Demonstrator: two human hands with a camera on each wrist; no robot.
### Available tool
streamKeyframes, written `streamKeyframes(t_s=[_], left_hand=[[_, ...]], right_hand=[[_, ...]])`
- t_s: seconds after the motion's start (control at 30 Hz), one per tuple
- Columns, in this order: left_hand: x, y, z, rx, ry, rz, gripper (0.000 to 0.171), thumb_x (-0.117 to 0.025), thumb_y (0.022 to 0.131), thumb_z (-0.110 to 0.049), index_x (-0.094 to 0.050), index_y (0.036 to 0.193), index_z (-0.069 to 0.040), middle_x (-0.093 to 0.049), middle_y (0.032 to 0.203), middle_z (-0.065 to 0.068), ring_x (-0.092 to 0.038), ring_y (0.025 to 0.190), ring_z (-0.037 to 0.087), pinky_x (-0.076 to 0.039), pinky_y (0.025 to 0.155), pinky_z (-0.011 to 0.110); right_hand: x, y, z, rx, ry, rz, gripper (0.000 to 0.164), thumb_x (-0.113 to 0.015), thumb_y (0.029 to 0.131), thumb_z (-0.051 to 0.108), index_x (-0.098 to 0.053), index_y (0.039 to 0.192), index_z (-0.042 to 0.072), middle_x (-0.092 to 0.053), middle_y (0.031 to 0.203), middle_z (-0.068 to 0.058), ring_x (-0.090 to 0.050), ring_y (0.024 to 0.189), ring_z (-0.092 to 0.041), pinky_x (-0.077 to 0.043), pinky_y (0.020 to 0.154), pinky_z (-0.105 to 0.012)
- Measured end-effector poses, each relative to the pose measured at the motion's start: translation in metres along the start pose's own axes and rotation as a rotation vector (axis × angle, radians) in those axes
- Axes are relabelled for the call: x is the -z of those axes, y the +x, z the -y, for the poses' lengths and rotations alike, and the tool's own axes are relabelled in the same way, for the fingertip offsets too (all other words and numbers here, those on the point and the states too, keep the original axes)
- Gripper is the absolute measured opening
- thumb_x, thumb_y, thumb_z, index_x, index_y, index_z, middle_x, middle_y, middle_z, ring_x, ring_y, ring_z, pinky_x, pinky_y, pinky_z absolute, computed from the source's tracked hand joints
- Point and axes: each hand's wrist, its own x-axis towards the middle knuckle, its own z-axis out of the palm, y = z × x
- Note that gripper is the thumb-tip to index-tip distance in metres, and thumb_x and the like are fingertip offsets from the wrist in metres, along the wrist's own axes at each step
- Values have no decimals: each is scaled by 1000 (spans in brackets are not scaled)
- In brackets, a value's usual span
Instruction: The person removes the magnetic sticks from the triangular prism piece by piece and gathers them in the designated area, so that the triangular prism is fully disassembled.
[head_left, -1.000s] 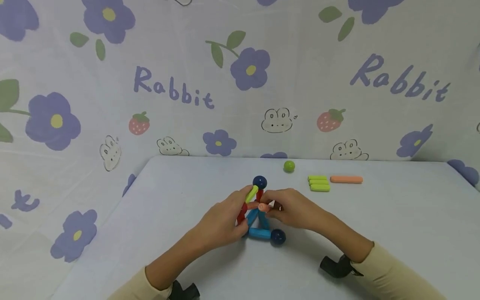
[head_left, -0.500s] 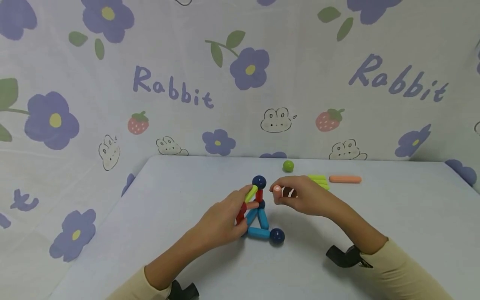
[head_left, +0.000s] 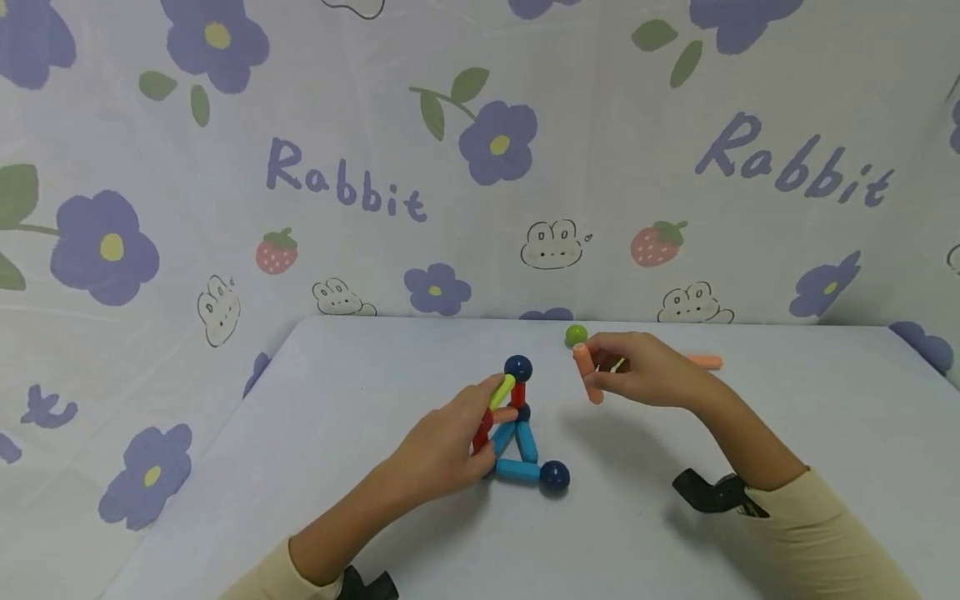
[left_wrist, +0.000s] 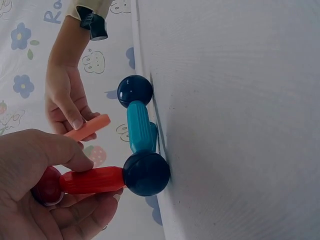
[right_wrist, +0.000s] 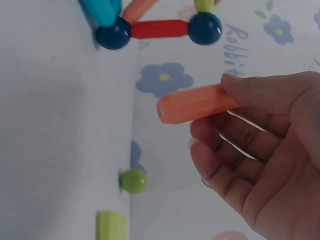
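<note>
My left hand [head_left: 448,437] grips the near side of a small frame of rods and balls standing on the table. In the left wrist view its thumb and fingers hold a red rod [left_wrist: 92,180] between a red ball [left_wrist: 48,186] and a dark blue ball [left_wrist: 146,173]. Blue rods [head_left: 517,471] form a triangle at the base. A second red rod [right_wrist: 159,29] rises to the top navy ball [head_left: 518,367], where a yellow-green rod [head_left: 502,390] meets it. Right of the frame, my right hand [head_left: 648,369] pinches an orange rod [head_left: 588,373], raised above the table.
A green ball [head_left: 576,335] lies near the table's back edge. Another orange rod [head_left: 705,362] is partly behind my right hand. A yellow-green rod [right_wrist: 112,226] shows in the right wrist view. A flower-print cloth [head_left: 480,208] hangs behind the white table [head_left: 337,358].
My right hand has drawn the orange rod away from the frame, up and to the right, and the rod now points more upright. My left hand has stayed on the frame.
</note>
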Motion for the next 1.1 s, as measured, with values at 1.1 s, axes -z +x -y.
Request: streamKeyframes(t_s=[1.1], left_hand=[[0,-1,0,-11,4,-20,82,-76,87,-11,-31,155,-8,-55,134,9,-59,104,17,-56,83,28]], right_hand=[[59,-35,-87,-362,-482,62,18,-73,85,1,-75,103,4,-64,85,-7,-56,79,-28,-51,68,-46]])
